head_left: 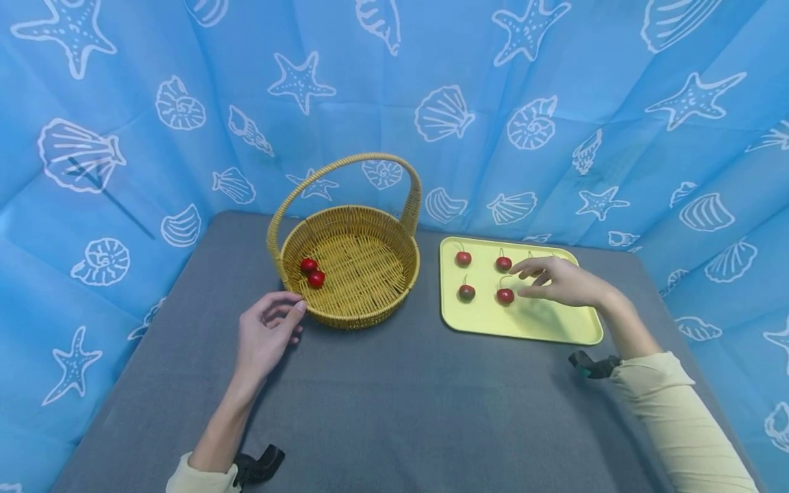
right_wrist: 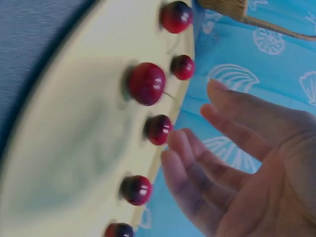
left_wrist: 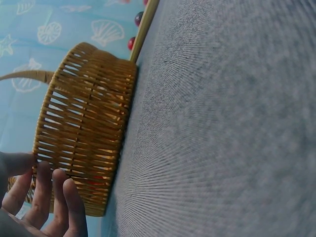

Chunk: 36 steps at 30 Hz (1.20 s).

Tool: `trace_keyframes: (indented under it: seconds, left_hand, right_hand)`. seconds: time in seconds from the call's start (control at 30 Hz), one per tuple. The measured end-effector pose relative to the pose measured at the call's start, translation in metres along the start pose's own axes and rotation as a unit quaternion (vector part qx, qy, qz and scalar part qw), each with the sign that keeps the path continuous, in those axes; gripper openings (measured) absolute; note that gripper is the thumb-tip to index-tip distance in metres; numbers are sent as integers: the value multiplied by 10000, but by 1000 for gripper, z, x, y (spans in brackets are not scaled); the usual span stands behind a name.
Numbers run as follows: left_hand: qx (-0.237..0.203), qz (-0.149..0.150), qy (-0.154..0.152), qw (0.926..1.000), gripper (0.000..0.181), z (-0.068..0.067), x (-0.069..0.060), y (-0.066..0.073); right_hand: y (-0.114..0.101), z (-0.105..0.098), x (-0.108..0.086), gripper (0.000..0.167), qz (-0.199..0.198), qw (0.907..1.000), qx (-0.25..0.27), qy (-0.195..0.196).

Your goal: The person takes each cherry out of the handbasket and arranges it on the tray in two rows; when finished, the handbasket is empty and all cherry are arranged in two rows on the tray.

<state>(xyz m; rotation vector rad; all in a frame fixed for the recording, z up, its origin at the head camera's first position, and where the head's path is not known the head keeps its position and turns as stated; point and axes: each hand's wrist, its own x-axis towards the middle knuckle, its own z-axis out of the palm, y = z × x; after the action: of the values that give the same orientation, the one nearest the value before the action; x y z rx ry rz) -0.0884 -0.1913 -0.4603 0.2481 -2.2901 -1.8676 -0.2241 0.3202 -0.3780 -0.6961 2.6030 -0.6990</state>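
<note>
Thumb and fingertips of the left hand (head_left: 265, 332) (left_wrist: 44, 202) pinch the near-left rim of a yellow wicker basket (head_left: 351, 319) (left_wrist: 81, 123). Inside the basket, against its left side, lie two red cherries (head_left: 316, 279). The right hand (head_left: 564, 282) (right_wrist: 252, 168) hovers over a pale yellow tray (head_left: 481, 323) (right_wrist: 79, 123), fingers apart and loosely bent, holding nothing. Just left of its fingertips in the head view is a dark red cherry (head_left: 505, 296) (right_wrist: 146, 83) with a stem. Several other cherries stand in rows on the tray, some partly hidden behind the hand.
A grey cloth (head_left: 394, 411) covers the table. The basket's tall arched handle (head_left: 345, 161) rises over it. Behind and beside the table hangs a blue curtain (head_left: 382, 82) with white shells and starfish. The tray is right of the basket, with a gap between them.
</note>
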Motion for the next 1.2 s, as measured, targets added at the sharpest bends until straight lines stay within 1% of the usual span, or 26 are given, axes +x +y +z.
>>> trace_keyframes:
  seconds: [0.1,0.27,0.33,0.47,0.6,0.67,0.73,0.93,1.07,1.2]
  left_hand:
    - [16,-23,-10,10000,29,0,0,0]
    - [63,-10,-4,10000,31,0,1,-1]
    - [78,3,5,10000,32,0,1,-1]
    - [58,15,9,10000,31,-1,1,-1]
    - [21,47,1,10000,30,-1,2,-2]
    - [-8,66,9,10000,31,0,2,-2]
    - [-25,73,18,10000,32,0,2,-2]
    - [-30,86,34,10000,31,1,3,-2]
    - [-43,90,15,9999,29,1,2,-2]
    - [-45,77,-3,10000,29,0,3,-2]
  right_hand:
    - [-5,-8,2,45,94,9999,-81,59]
    - [-19,-18,5,43,84,9998,-142,100]
    - [-28,-21,7,40,-4,9998,-158,149]
    - [-48,-25,9,36,-315,9990,-115,287]
    - [-58,-25,13,33,-438,9988,25,215]
    - [-55,-23,15,30,-430,9990,97,104]
    - [-47,-18,18,27,-392,9991,166,-44]
    - [-8,1,25,26,-416,9977,233,-479]
    - [9,10,25,29,-579,9969,220,-481]
    - [13,15,23,28,-535,9975,250,-396]
